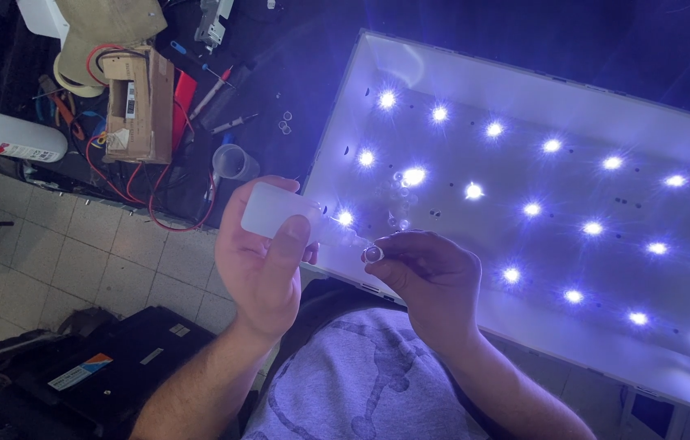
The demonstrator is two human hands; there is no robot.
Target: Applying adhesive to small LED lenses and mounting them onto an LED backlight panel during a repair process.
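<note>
Hands at chest height over near edge of a lit backlight panel (524, 90). Left hand (259, 261) closed around a small white squeeze bottle (273, 209), thumb pressed up its front, nozzle aimed right toward the other hand. Right hand (434, 273) pinched shut, thumb and forefinger gripping one small clear lens cap (373, 254), dome facing the nozzle; the two hands near each other, nozzle tip and lens apparently just apart, though glare hides the gap. Judgement: a clean job here wants a light squeeze, lens held steady and level, adhesive kept to the rim and off the dome, bottle tip kept clear of the lit diodes. Count: roughly twenty-one lit LED points (473, 191) visible on the panel, in about four slanted rows, more possibly beyond the right edge; a loose cluster of spare clear lenses (398, 200) lying on the panel near the left end, perhaps eight, too blurred to fix. On the dark bench to the left: one cardboard box (139, 106), one white plastic bottle (11, 137) lying on its side, one clear cup (235, 161), red wires (153, 204) trailing off the edge.
</note>
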